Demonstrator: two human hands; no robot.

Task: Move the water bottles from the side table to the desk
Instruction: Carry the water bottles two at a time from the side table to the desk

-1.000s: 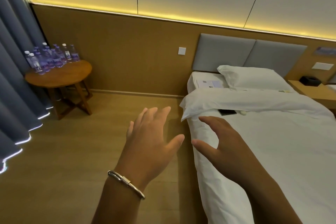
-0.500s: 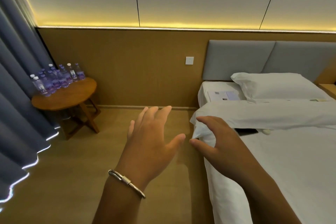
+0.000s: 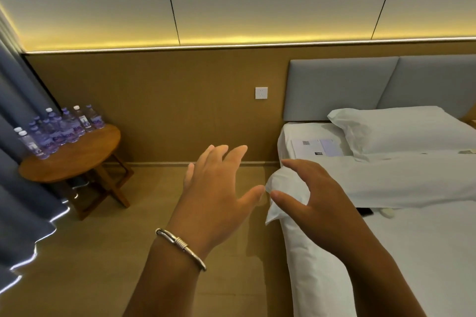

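Left hand [image 3: 216,198] and right hand [image 3: 309,195] are raised in mid-air, fingers spread and relaxed, holding nothing. The water bottles [image 3: 59,128] stand clustered upright on the round wooden side table [image 3: 77,159] by the blue curtain [image 3: 18,201], well apart from both hands. The right hand hovers over the white bed [image 3: 386,252] edge.

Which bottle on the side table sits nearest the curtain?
The white-capped water bottle at the cluster's far left end, against the blue curtain; the others stand further right on the side table.

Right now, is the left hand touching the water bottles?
Apart. The head view shows the left hand in mid-air, with bare floor between it and the water bottles.
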